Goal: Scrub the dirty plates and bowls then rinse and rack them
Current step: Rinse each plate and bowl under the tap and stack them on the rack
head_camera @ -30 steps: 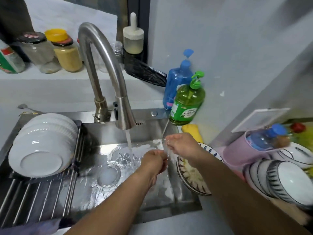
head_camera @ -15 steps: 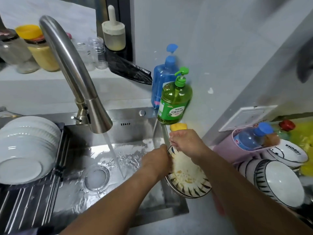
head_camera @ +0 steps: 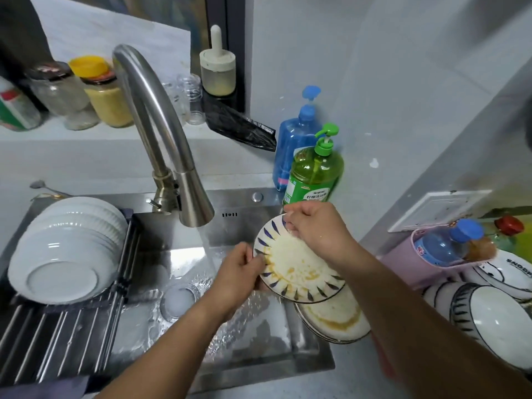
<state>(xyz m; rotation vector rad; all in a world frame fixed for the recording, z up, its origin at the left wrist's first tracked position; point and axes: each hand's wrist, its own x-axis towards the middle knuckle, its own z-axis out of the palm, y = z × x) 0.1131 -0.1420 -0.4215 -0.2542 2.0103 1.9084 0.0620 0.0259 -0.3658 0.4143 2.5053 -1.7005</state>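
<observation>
A dirty plate [head_camera: 299, 269] with blue dashes round its rim and yellow smears is held tilted over the right side of the steel sink [head_camera: 253, 367]. My left hand [head_camera: 239, 272] grips its left rim. My right hand [head_camera: 316, 228] has its fingers curled over the plate's far upper edge; whether it also holds a scrubber is hidden. Beneath lies a second dirty plate [head_camera: 334, 318], leaning on the sink's right wall. Water runs from the tap [head_camera: 161, 125] just left of the plate. Clean white bowls [head_camera: 66, 249] lie stacked on the drying rack [head_camera: 57, 341] at the left.
A green soap bottle [head_camera: 316, 174] and a blue bottle [head_camera: 293, 145] stand behind the sink's right corner. Patterned bowls [head_camera: 501, 315] and a pink basket [head_camera: 408, 263] crowd the counter at the right. Jars [head_camera: 106, 93] line the back shelf.
Both hands moved right from under the water stream. They took the top dirty plate off the pile and lifted it up over the sink.
</observation>
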